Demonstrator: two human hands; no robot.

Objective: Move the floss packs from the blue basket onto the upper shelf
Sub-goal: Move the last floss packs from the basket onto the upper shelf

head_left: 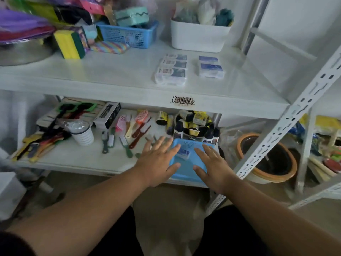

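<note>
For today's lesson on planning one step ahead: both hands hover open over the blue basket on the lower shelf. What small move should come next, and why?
Probably lower the left hand and pinch the one floss pack visible in the blue basket. Both hands are open and empty, the right hand beside it, and five packs already lie on the upper shelf.

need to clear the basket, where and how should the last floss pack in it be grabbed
The floss pack lies flat on the floor of the blue basket, between the open left hand and right hand. Come from above and pinch its two long edges with the fingers; the low basket walls likely block a sideways reach.
</note>
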